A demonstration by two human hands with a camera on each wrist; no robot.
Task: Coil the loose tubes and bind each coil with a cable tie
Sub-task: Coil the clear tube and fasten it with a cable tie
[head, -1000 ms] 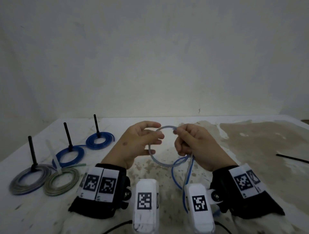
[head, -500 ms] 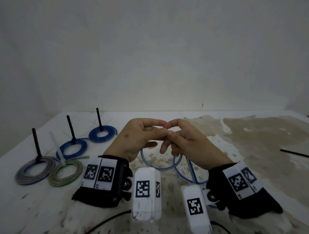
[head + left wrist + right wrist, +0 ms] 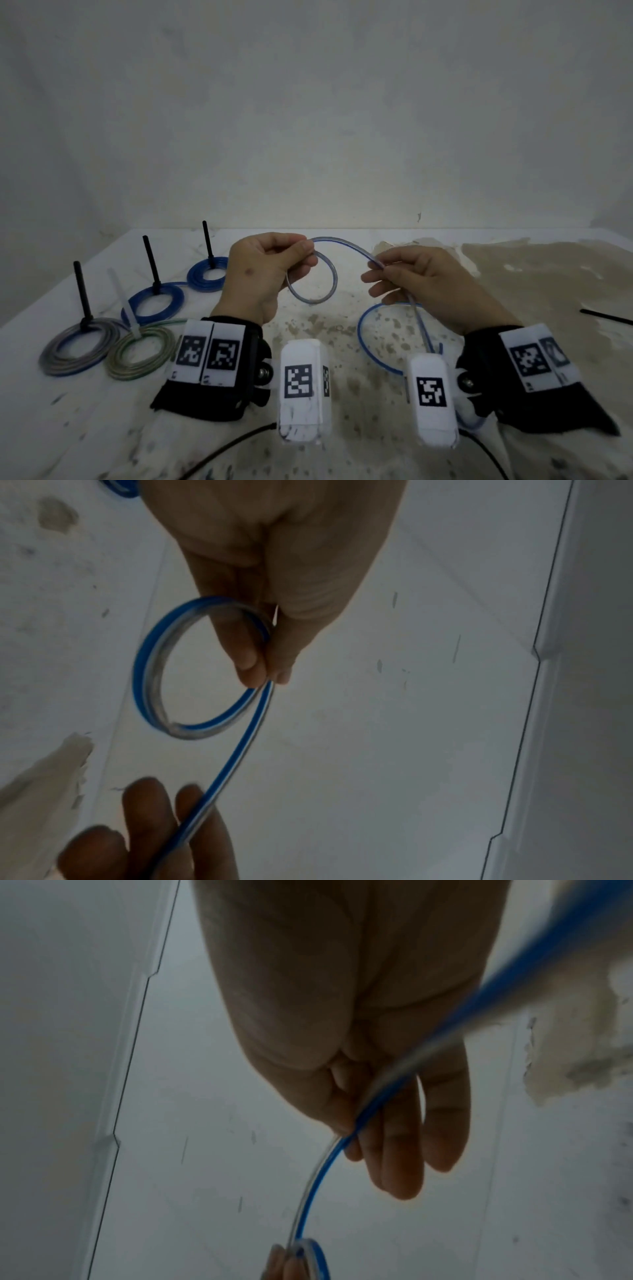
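Note:
A clear tube with a blue stripe (image 3: 346,247) runs between my two hands above the table. My left hand (image 3: 270,270) pinches the tube where it crosses itself, and a small loop (image 3: 312,299) hangs below that pinch; the left wrist view shows the loop (image 3: 154,674) held between thumb and fingers. My right hand (image 3: 421,277) pinches the tube about a hand's width to the right, thumb against forefinger, seen also in the right wrist view (image 3: 356,1123). The rest of the tube (image 3: 366,346) drops in a slack arc to the table by my right wrist.
At the left lie several bound coils (image 3: 152,303), some with a black cable tie (image 3: 82,298) standing upright and one with a white tie (image 3: 125,308). A loose black cable tie (image 3: 606,317) lies at the right edge. The stained table (image 3: 513,274) ends at a wall.
My hands, touching half a second ago, have drawn apart. The right hand has slid to the right along the tube while the left keeps the small loop.

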